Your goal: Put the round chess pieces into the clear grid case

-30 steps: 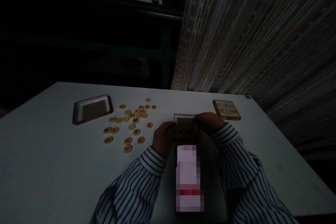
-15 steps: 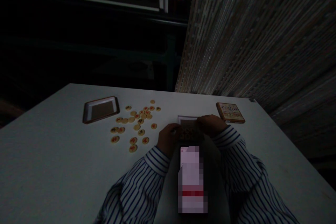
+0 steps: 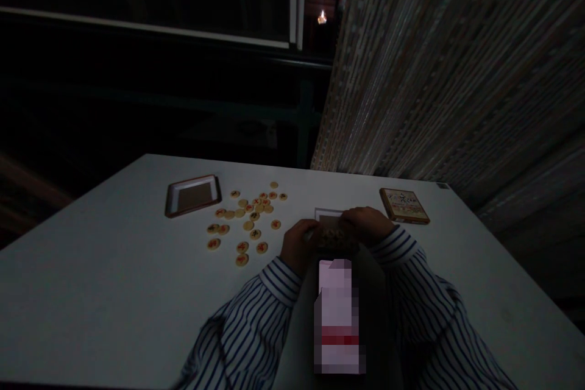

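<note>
Well, in the head view, the left hand (image 3: 299,247) and right hand (image 3: 367,225) are at the two sides of an open box (image 3: 322,212), in the middle of the table (image 3: 137,292). It is too dark to tell if they grip it or just touch it. Round pieces (image 3: 248,225) lie left of it, toward the far edge. A tray (image 3: 192,196) sits by the far left corner, a case (image 3: 404,206) by the far right corner. A phone (image 3: 338,311) glows nearer the close edge.
</note>
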Motion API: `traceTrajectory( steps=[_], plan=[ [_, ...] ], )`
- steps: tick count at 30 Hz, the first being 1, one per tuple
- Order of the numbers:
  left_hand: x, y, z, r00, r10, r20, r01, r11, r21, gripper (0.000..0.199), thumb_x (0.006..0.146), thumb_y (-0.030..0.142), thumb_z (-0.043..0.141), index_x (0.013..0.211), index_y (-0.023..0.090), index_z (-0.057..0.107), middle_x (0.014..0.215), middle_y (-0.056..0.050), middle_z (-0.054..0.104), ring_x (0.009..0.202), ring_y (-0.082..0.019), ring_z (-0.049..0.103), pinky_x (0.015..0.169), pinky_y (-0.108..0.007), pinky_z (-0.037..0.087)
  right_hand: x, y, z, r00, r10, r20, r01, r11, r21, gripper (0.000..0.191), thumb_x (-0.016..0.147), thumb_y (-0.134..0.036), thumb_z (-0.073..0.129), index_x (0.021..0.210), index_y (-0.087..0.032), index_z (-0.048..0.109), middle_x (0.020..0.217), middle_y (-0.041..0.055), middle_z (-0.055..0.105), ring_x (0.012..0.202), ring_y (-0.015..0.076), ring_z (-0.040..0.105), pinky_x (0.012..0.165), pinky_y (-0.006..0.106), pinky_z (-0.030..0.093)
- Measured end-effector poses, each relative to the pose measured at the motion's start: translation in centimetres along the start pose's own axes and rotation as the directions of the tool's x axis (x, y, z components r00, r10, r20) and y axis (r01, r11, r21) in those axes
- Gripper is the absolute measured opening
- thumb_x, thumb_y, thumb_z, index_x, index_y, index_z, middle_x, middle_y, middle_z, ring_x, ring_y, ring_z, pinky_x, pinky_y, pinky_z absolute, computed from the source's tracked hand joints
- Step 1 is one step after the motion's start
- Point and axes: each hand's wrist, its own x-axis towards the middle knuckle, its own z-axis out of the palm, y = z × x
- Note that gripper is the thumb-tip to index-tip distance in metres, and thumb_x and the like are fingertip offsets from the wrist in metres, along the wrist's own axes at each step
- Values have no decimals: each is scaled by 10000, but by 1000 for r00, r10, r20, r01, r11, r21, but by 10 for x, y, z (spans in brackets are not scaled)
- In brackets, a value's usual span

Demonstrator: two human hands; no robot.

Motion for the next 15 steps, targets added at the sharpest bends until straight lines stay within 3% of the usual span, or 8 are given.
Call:
traceTrajectory(
  steps=[8,15],
  plan=[
    [-3,13,-19,998,58,-8,-58,998,5,125,752,234,511,788,183,620,778,-38,650,731,-130,598,690,-263,497,-6,-13,-9,988,-33,-152,41,998,54,272,833,-290,364,888,-181,607,876,53,647,838,151,574,719,243,376],
    [-8,9,-65,994,100,40,-105,983,151,166,772,246,487,848,187,623,847,-49,648,813,-151,591,761,-296,473,3,-32,-12,987,-42,-156,52,997,59,296,841,-292,345,881,-175,615,887,59,644,844,149,565,741,249,363]
  ],
)
